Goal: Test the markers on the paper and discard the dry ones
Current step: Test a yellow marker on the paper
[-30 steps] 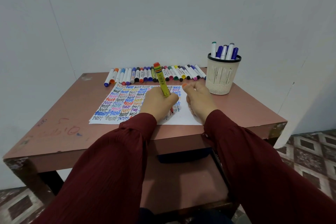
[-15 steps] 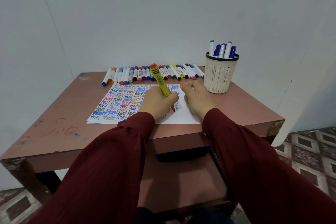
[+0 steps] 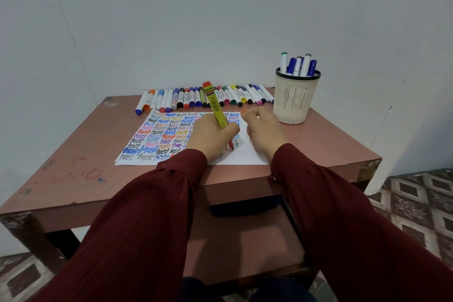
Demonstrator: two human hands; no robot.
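On the paper (image 3: 248,157), left hand (image 3: 210,137) grips a yellow-green marker (image 3: 215,108), tip down; right hand (image 3: 263,133) rests alongside, loosely curled.

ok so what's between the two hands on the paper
In the head view, a strip of white paper lies between the left hand and right hand, with the red tip of the yellow-green marker on it.

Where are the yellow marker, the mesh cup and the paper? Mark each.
yellow marker (image 3: 215,108), head view, mid-barrel.
mesh cup (image 3: 293,100), head view, front wall.
paper (image 3: 241,158), head view, blank lower-right part.
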